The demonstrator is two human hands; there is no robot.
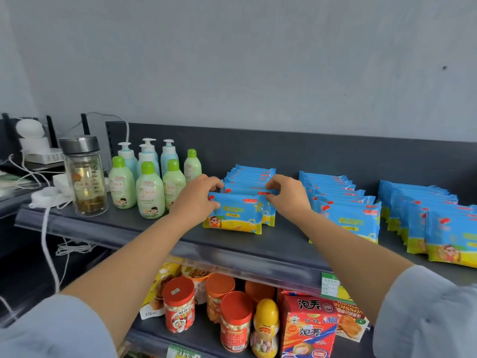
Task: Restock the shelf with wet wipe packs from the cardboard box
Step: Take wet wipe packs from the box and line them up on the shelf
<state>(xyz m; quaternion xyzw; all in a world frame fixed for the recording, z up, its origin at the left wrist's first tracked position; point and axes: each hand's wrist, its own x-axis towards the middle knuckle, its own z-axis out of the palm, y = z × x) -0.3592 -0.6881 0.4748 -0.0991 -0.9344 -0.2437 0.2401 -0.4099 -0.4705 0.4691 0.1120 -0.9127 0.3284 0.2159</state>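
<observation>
Left hand [197,196] pinches the front wet wipe pack [233,215] by its top corner; right hand [287,195] pinches the far corner, perhaps of the pack behind. Between them it stands on the shelf [144,228]. I'd push it back squarely, edges aligned.

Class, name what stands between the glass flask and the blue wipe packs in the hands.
A cluster of pale green and blue plastic lotion bottles, in the head view.
</observation>
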